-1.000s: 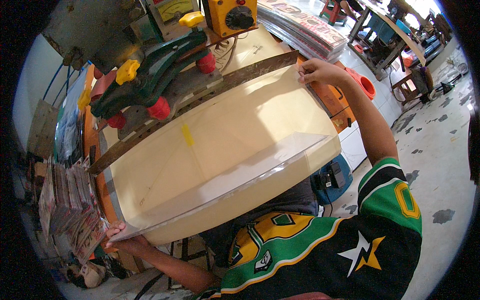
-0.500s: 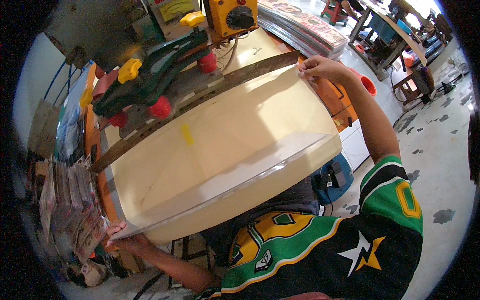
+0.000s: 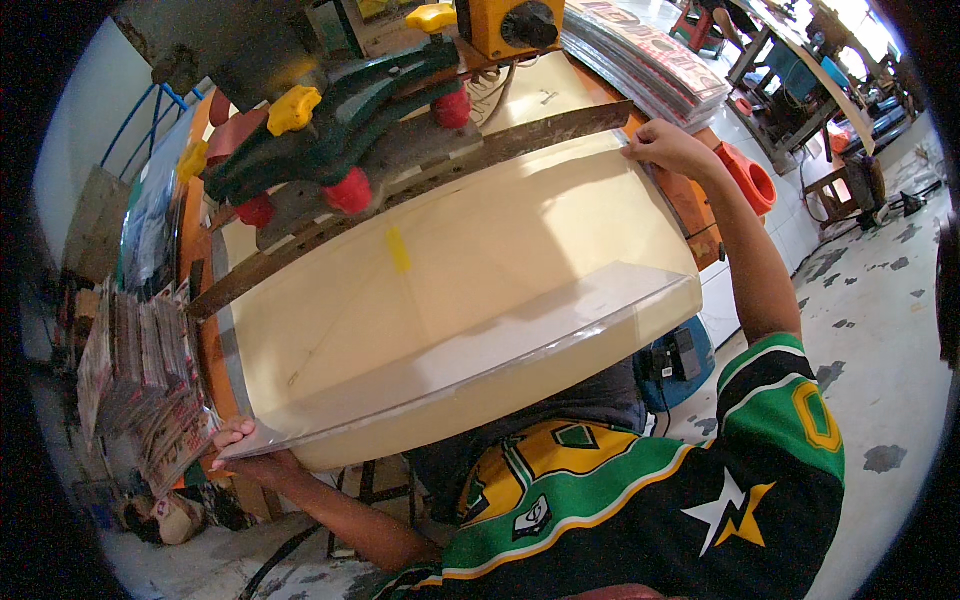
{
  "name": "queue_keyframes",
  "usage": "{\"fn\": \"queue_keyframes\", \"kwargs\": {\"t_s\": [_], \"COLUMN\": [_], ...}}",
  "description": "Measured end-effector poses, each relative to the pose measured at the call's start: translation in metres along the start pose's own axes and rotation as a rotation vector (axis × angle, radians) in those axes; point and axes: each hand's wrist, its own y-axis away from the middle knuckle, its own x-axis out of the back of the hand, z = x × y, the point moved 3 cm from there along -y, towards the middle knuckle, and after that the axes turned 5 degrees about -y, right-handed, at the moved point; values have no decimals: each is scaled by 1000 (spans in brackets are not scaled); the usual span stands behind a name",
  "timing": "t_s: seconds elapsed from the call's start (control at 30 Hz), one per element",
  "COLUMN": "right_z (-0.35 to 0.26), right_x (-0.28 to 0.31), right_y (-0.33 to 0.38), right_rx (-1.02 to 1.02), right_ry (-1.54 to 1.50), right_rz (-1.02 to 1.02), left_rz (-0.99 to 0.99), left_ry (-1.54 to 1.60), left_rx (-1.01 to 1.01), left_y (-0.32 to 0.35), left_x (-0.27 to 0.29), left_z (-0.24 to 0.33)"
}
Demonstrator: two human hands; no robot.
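A wide, clear plastic sheet [image 3: 480, 365] lies over a cream-coloured sheet [image 3: 480, 250] that curves down at the near edge. At the near left corner, my left hand [image 3: 240, 445] is closed on the plastic, its fingertips on top of the edge. My right hand [image 3: 672, 148] is pinched at the far right corner, beside the end of a long metal bar [image 3: 420, 210]. The thing between its fingers seems to be the clear sheet's edge, thin and hard to see. A strip of yellow tape [image 3: 398, 249] marks the cream surface.
Behind the bar stands a dark green machine frame [image 3: 345, 125] with red and yellow knobs, next to a yellow control box [image 3: 515, 25]. Stacked printed sheets [image 3: 645, 60] lie at the far right, other stacks [image 3: 140, 350] at the left. A red-orange ring-shaped object [image 3: 748, 180] is by my right forearm.
The machine, bar and cream sheet sit slightly further right in the view. Both hands keep their grip at the same corners, with little movement.
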Motion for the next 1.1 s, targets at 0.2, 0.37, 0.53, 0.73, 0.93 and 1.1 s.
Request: {"fn": "queue_keyframes", "kwargs": {"t_s": [0.2, 0.37, 0.53, 0.73, 0.93, 1.1], "right_z": [8, 5, 11, 8, 0, -4], "right_x": [2, 0, -3, -3, -1, 0], "right_y": [-5, -4, -6, -4, 1, 4], "right_rx": [10, 62, 34, 63, 33, 49], "right_ry": [41, 37, -1, 29, 43, 37], "right_rz": [3, -17, -13, 17, -25, -41], "left_rz": [-32, -31, -3, -10, -15, -63], "left_ry": [120, 115, 65, 19, 41, 153], "left_rx": [64, 78, 98, 73, 51, 80], "left_y": [0, 2, -2, 1, 0, -3], "left_x": [-4, -9, 9, -7, -7, 0], "left_z": [0, 4, -3, 3, 4, -2]}}
